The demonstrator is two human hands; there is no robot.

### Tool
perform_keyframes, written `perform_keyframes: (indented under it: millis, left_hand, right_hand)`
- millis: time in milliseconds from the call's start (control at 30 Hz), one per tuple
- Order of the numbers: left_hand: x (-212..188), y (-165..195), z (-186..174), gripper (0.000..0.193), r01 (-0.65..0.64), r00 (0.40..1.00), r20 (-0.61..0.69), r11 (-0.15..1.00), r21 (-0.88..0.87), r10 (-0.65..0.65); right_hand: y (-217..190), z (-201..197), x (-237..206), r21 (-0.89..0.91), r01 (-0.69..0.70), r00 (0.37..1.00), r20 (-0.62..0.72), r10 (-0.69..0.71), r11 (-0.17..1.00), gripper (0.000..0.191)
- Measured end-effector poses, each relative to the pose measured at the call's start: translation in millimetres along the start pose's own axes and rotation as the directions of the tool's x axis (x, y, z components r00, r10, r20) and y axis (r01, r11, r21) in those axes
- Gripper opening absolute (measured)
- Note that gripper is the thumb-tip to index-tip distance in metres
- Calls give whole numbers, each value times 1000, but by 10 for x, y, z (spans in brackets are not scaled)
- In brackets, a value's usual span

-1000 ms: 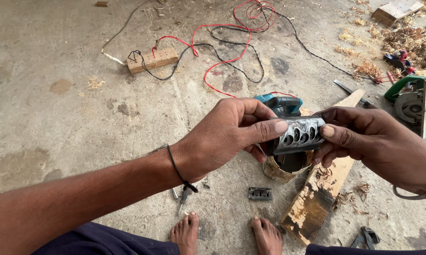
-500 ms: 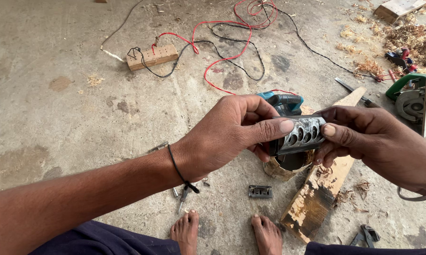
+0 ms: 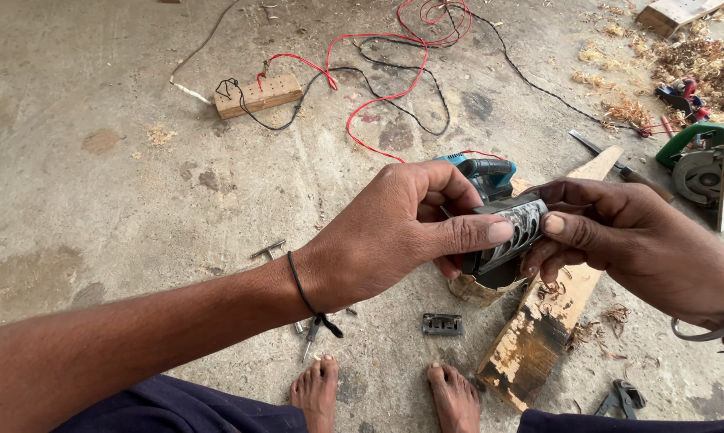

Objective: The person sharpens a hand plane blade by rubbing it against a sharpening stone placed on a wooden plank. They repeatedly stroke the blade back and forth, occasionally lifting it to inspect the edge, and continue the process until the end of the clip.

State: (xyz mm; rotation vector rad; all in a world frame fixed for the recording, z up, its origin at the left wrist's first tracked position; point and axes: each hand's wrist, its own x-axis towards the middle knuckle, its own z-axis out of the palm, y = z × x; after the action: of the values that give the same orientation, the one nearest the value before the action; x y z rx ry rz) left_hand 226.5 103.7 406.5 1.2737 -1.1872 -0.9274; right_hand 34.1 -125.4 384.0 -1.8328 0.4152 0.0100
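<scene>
My left hand (image 3: 394,232) and my right hand (image 3: 634,244) both grip a dark metal cover piece with oval slots (image 3: 516,234), held in the air at the centre of the head view. Left thumb and right thumb press on its upper edge. Just behind it a teal and black power tool (image 3: 484,172) rests on the concrete floor, partly hidden by my fingers. Under the piece sits a round, worn brown part (image 3: 476,290), mostly covered by my hands.
A weathered wooden plank (image 3: 548,321) lies at the right. A small grey metal plate (image 3: 443,324) sits between my feet. Red and black wires (image 3: 378,88) run to a wooden block (image 3: 257,95). A green circular saw (image 3: 703,164), loose hand tools and wood shavings (image 3: 683,56).
Both hands have tilted the slotted cover piece slightly and shifted it a little to the right; the grip on it is unchanged.
</scene>
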Motion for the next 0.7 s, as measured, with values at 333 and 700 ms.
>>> perform_keyframes:
  millis: [333, 700]
  left_hand:
    - [11, -36, 38, 39, -22, 997, -68, 1000, 18, 23]
    - [11, -148, -31, 38, -93, 994, 43, 984, -155, 101]
  right_hand:
    - [64, 79, -61, -139, 134, 990, 68, -126, 981, 62]
    - [-56, 248, -83, -140, 63, 997, -44, -70, 988, 51]
